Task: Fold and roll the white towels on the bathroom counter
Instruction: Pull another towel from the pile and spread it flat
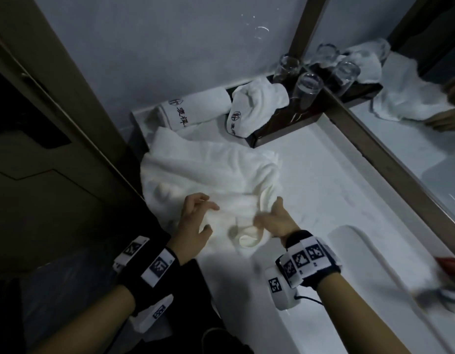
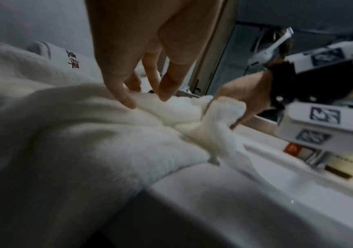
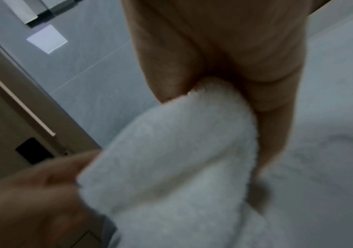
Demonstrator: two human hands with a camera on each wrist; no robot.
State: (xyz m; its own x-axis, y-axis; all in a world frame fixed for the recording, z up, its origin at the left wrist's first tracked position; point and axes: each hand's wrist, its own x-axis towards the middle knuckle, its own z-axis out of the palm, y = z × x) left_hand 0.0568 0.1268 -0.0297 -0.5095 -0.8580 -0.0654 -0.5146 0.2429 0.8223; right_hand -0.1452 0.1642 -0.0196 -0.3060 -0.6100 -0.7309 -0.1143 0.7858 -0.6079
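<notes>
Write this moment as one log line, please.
step: folding | right hand: pinches edge of crumpled white terry towel | left hand: fingertips on towel | surface: white bathroom counter

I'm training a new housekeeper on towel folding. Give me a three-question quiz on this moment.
1. True or false: the right hand pinches the loose towel.
2. Where do the glasses stand? A) dark tray B) sink C) floor
3. Fill in: the left hand's fingertips rest on the ____.

Key: 1 true; 2 A; 3 towel.
</notes>
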